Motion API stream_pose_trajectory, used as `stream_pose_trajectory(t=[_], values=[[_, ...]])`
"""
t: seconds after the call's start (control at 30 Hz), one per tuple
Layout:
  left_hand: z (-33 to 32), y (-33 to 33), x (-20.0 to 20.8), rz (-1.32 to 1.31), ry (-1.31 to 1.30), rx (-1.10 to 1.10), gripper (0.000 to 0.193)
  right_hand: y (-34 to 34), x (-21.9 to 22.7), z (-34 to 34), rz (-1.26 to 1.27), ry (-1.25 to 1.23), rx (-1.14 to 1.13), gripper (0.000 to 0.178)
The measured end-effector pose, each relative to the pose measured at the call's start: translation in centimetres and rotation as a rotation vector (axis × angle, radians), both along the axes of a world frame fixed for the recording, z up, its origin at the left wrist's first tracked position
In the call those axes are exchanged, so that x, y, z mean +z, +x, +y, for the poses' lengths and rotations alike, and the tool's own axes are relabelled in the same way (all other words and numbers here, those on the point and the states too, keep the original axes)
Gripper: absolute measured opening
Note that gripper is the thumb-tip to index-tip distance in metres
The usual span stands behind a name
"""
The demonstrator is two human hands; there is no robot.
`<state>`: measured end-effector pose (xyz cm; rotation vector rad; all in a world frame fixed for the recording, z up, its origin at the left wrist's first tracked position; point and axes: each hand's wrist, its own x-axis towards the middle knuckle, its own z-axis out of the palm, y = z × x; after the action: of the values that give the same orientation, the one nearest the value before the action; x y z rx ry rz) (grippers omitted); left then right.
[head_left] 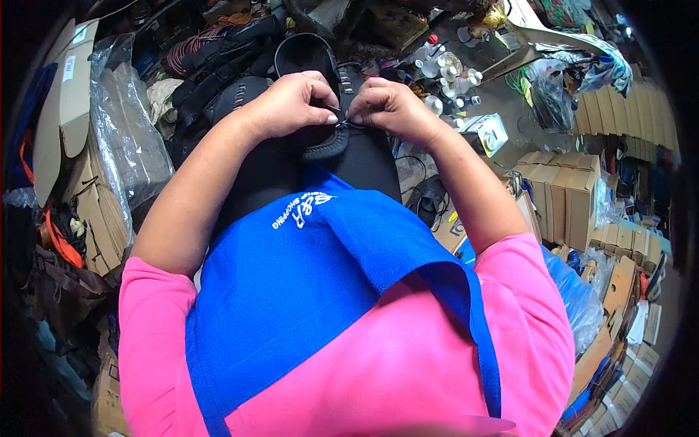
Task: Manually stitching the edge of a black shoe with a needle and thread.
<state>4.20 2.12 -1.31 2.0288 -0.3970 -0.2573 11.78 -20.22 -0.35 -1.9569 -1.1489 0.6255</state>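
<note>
A black shoe (329, 149) with stitching along its edge lies across my dark-trousered lap, its far end rising beyond my hands. Over its middle, my left hand (302, 105) is closed in a pinch, thumb against forefinger. Just to the right, my right hand (389, 108) pinches as well, fingertips pressed together. A short pale thread (352, 125) runs between the two sets of fingertips, close above the shoe. Whether a needle is in either pinch is too small to make out. Both hands partly cover the shoe's middle.
Several small bottles (450, 76) and a white-and-yellow can (486, 132) stand on the floor to the right. Cardboard boxes (561, 193) are stacked farther right. At left are cardboard sheets (76, 95) and clear plastic wrap (135, 131). A blue apron (291, 269) covers my front.
</note>
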Motion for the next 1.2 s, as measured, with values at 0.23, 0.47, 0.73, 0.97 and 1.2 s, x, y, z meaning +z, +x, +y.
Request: stream_pose_trajectory(t=[0.23,0.47,0.73,0.97,1.2], values=[[0.8,0.1,0.6,0.108,0.022,-0.155,0.027,-2.5,-0.2,-1.0,-0.12,0.026,-0.12,0.018],[0.4,-0.1,1.5,0.142,0.119,-0.208,0.033,-2.9,1.9,-0.6,-0.432,-0.095,0.04,0.019],[0.4,-0.6,0.2,-0.135,0.226,-0.09,0.029,-4.0,5.0,3.1,-0.77,-0.405,0.275,0.015],[0.9,0.0,-0.2,-0.078,0.18,-0.052,0.023,-3.6,4.2,2.9,-0.551,-0.377,0.14,0.014],[-0.2,-2.2,0.6,-0.222,0.271,0.185,0.032,-3.3,1.0,2.0,-0.25,-0.154,-0.074,0.014]])
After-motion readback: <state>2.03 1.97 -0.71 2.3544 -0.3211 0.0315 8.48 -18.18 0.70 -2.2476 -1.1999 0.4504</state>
